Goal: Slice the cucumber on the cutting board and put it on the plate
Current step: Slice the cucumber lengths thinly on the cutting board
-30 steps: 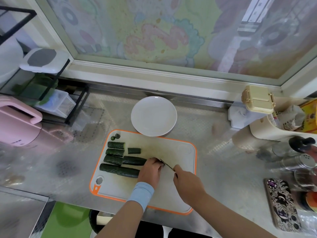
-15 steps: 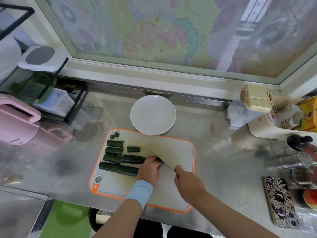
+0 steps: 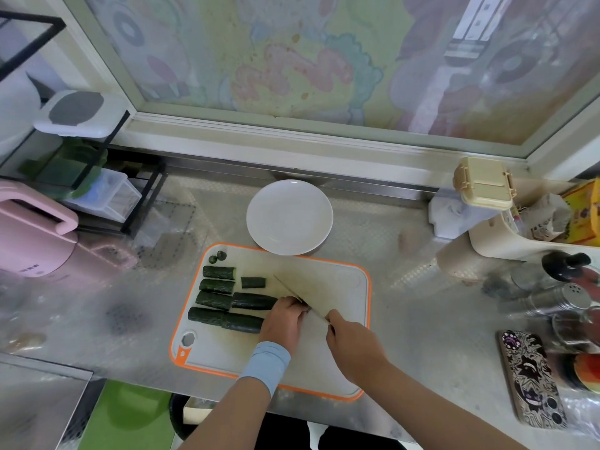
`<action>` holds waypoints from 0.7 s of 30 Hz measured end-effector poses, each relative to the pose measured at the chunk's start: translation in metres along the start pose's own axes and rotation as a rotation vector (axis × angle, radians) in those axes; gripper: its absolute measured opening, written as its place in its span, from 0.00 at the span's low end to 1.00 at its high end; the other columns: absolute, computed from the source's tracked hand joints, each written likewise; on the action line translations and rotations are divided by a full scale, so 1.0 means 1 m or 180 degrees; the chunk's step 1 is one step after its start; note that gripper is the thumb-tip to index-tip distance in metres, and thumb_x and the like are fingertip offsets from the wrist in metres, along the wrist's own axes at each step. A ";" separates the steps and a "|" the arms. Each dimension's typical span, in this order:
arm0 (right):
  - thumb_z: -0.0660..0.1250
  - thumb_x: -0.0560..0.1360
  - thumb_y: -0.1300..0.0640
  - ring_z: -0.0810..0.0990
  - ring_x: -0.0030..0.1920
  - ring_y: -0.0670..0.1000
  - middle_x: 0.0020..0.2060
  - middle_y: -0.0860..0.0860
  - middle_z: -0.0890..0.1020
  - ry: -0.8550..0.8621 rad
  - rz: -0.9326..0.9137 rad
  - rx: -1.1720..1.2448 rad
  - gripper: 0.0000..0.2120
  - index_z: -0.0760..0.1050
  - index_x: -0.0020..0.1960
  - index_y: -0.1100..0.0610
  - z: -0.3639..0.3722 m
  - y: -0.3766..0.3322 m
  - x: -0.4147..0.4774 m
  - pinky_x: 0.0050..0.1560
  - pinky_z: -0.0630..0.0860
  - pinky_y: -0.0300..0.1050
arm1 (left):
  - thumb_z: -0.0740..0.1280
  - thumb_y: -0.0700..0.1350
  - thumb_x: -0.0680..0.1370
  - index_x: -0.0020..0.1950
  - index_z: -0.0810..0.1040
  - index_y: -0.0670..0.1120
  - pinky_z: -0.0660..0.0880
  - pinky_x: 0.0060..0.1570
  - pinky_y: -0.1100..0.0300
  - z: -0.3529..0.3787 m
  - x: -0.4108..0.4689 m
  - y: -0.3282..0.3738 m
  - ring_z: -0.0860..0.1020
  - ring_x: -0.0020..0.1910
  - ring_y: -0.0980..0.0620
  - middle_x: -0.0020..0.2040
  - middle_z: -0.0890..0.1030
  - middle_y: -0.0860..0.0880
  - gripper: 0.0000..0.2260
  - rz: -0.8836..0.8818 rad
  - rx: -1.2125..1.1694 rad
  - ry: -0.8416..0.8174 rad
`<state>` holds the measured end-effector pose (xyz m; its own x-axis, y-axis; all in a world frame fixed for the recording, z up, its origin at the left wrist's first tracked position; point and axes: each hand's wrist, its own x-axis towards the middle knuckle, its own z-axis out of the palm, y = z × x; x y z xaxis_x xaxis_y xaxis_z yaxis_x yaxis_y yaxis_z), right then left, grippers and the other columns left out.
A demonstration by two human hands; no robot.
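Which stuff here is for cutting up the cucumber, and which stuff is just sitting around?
For the job:
cucumber pieces
knife, held in the right hand
left hand, holding a piece steady
cutting board
plate, nothing on it yet

Just lying about:
phone
pink appliance
beige box
shaker
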<state>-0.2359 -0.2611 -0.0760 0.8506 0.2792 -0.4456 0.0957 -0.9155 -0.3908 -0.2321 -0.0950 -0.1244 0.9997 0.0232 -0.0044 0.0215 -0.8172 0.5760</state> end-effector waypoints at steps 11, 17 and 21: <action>0.50 0.82 0.55 0.69 0.29 0.55 0.30 0.51 0.71 -0.0057 0.0046 -0.0110 0.04 0.61 0.50 0.52 0.001 0.006 -0.004 0.29 0.63 0.48 | 0.67 0.41 0.76 0.48 0.83 0.46 0.74 0.45 0.59 0.003 0.001 -0.004 0.77 0.51 0.46 0.49 0.81 0.47 0.06 -0.0069 -0.0023 -0.0058; 0.50 0.81 0.57 0.67 0.29 0.55 0.31 0.52 0.71 -0.0142 0.0136 0.0086 0.05 0.60 0.47 0.53 0.003 -0.002 0.012 0.29 0.60 0.47 | 0.68 0.42 0.75 0.50 0.83 0.46 0.77 0.41 0.56 0.006 -0.004 -0.007 0.76 0.50 0.47 0.48 0.81 0.48 0.06 0.0022 -0.0051 0.0033; 0.49 0.82 0.57 0.69 0.31 0.56 0.32 0.53 0.72 -0.0138 0.0107 0.0036 0.05 0.61 0.48 0.54 0.002 -0.007 0.015 0.31 0.62 0.47 | 0.69 0.40 0.74 0.49 0.83 0.44 0.77 0.40 0.56 0.005 -0.005 -0.005 0.77 0.47 0.46 0.47 0.81 0.47 0.05 0.0060 -0.0037 0.0080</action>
<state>-0.2243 -0.2503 -0.0817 0.8299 0.2609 -0.4931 0.0614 -0.9212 -0.3841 -0.2376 -0.0942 -0.1316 0.9994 0.0223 0.0269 0.0023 -0.8109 0.5852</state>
